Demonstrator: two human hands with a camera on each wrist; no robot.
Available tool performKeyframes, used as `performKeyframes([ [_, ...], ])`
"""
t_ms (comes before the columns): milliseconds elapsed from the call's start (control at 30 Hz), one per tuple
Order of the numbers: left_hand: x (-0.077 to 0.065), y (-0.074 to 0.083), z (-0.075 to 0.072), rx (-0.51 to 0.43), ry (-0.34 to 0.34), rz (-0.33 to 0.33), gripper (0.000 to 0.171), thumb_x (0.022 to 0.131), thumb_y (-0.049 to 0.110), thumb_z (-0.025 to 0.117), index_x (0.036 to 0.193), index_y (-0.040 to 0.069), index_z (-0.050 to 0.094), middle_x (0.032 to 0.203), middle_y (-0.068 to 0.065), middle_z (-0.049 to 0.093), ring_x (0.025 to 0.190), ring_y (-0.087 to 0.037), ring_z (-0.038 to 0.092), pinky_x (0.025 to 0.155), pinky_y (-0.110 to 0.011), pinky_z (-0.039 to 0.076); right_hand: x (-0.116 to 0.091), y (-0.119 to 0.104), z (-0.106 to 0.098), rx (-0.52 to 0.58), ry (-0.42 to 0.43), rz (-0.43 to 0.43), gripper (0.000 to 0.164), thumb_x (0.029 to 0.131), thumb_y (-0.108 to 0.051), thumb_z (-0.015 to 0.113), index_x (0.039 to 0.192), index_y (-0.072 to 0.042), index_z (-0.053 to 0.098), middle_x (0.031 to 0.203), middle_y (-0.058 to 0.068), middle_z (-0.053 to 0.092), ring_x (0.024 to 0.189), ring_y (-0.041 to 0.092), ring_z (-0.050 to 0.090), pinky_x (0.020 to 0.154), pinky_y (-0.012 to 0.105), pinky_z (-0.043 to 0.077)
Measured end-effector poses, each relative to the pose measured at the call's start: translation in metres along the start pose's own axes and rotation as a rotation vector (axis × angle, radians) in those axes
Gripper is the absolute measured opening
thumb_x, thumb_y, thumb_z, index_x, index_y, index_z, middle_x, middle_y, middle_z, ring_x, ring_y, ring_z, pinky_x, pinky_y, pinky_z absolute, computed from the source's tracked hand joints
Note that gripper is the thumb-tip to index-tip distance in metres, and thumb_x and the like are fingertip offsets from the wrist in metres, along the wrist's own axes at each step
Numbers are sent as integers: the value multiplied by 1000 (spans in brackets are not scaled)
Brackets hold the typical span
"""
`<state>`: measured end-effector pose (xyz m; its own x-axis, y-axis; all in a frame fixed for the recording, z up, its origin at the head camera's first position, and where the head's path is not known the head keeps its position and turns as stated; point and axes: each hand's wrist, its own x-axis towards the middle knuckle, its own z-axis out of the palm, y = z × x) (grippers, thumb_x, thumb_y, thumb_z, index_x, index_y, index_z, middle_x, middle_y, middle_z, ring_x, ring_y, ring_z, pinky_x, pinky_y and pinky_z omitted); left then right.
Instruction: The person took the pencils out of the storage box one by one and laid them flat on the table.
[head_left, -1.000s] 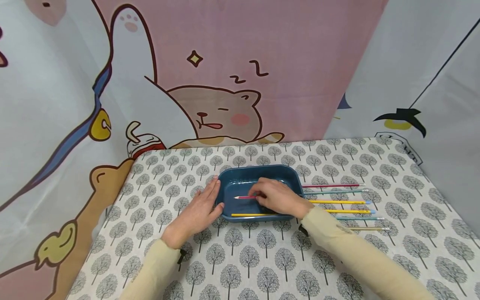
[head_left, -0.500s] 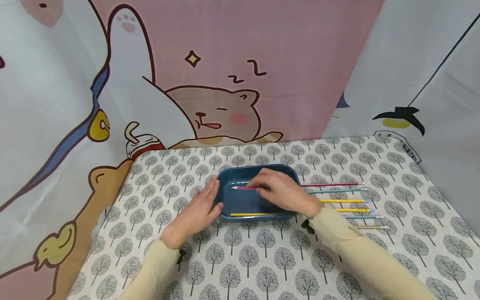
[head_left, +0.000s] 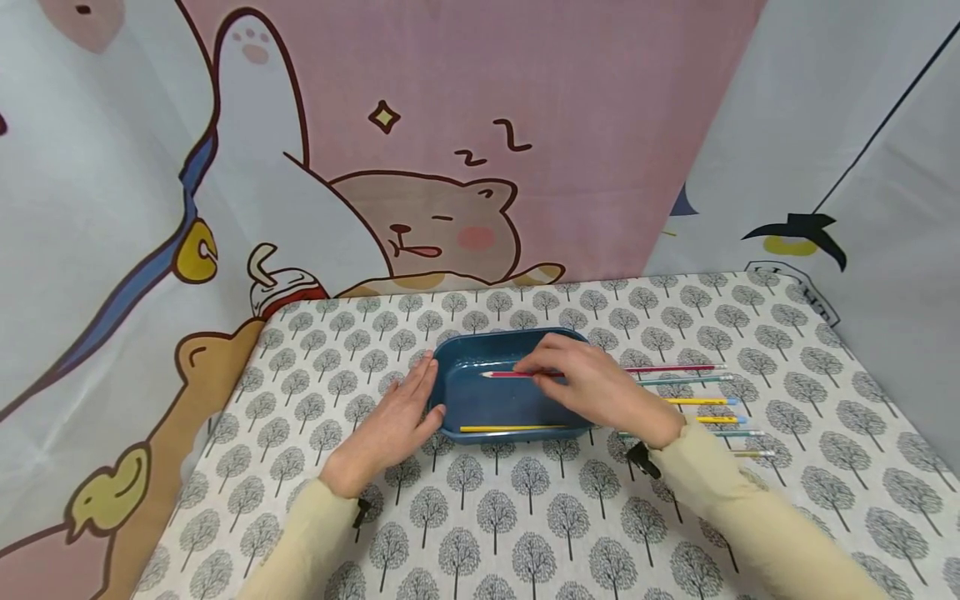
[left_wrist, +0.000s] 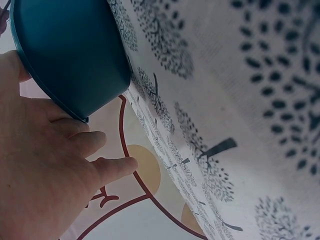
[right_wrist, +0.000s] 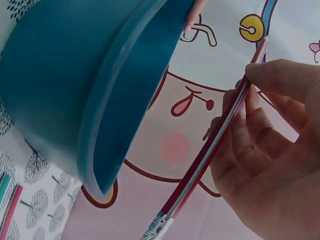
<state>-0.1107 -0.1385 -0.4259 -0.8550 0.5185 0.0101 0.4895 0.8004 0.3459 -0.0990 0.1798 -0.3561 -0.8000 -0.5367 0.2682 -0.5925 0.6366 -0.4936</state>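
Observation:
A dark blue rectangular dish lies on the tablecloth in front of me. My left hand rests along its left rim with fingers extended; the left wrist view shows those fingers at the outer edge of the dish. Over the dish, my right hand pinches a red pencil between thumb and fingers, its sharpened tip pointing left. In the right wrist view this pencil has a silver stripe and a white eraser end, and it is raised above the rim. One yellow pencil lies inside along the near wall.
Right of the dish, several pencils lie roughly parallel: a red one, a green one, two yellow ones partly hidden by my right arm, a teal one and a tan one. A cartoon-printed curtain stands behind the table.
My right hand has lifted from the dish's floor, moving away from me and then right, with the red pencil still pinched. The left hand has stayed in place.

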Motion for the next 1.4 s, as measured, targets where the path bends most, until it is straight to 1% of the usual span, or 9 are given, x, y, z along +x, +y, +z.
performKeyframes([
  [100, 0, 0, 0, 0, 2, 4, 73, 109, 38, 45, 164, 0, 16, 172, -16, 11, 157, -35, 20, 121, -65, 24, -6, 1, -5, -9, 1, 1, 26, 98, -8, 69, 118, -23, 78, 103, -13, 63, 80, 4, 54, 68, 28, 48],
  [300, 0, -1, 0, 2, 8, 17, 74, 108, 37, 48, 164, -2, 17, 172, -17, 12, 156, -35, 20, 120, -65, 26, -19, 3, -13, -33, 10, 22, 26, 98, -9, 70, 117, -24, 78, 104, -13, 64, 77, 4, 53, 64, 27, 46],
  [433, 0, -1, -1, 1, 7, 17, 74, 108, 36, 48, 163, -2, 17, 172, -18, 13, 157, -33, 18, 120, -65, 26, -28, 6, -17, -47, 29, 22, 25, 97, -7, 71, 116, -21, 78, 104, -12, 64, 76, 4, 52, 62, 26, 45],
  [567, 0, -1, -1, 6, 10, 15, 74, 108, 36, 49, 163, -2, 17, 172, -18, 12, 156, -34, 19, 120, -65, 26, -39, 10, -20, -52, 40, 26, 25, 96, -6, 72, 115, -22, 78, 102, -13, 63, 73, 4, 50, 61, 25, 45],
  [700, 0, -1, 0, 7, 17, 15, 75, 108, 36, 49, 163, -3, 17, 172, -18, 11, 156, -36, 21, 120, -66, 25, -48, 14, -21, -55, 47, 29, 26, 95, -4, 72, 113, -22, 79, 100, -13, 64, 73, 4, 49, 62, 25, 43],
  [900, 1, 0, 0, 7, 5, 12, 74, 108, 37, 47, 163, -2, 16, 172, -17, 11, 157, -34, 19, 120, -65, 25, -60, 18, -22, -72, 75, 20, 27, 93, -1, 73, 110, -20, 79, 101, -11, 66, 75, 7, 52, 62, 24, 44],
  [1033, 1, 0, -1, 6, -4, 8, 74, 109, 38, 46, 164, -1, 15, 172, -16, 9, 157, -32, 16, 121, -65, 24, -70, 20, -22, -84, 89, 35, 30, 91, 1, 73, 110, -22, 79, 102, -13, 65, 77, 4, 51, 62, 23, 45],
  [1200, 1, 0, -1, 7, -7, 6, 75, 109, 38, 46, 164, -1, 15, 172, -13, 6, 157, -34, 18, 121, -64, 24, -80, 24, -23, -75, 99, 46, 34, 90, 3, 73, 109, -24, 79, 99, -15, 62, 71, 0, 47, 58, 21, 43],
  [1400, 1, -1, 0, 10, 2, 7, 74, 108, 36, 48, 163, -2, 15, 172, -15, 7, 156, -36, 20, 120, -65, 24, -89, 29, -25, -106, 113, 34, 34, 89, 3, 74, 108, -25, 79, 101, -17, 64, 74, 0, 48, 62, 22, 44],
])
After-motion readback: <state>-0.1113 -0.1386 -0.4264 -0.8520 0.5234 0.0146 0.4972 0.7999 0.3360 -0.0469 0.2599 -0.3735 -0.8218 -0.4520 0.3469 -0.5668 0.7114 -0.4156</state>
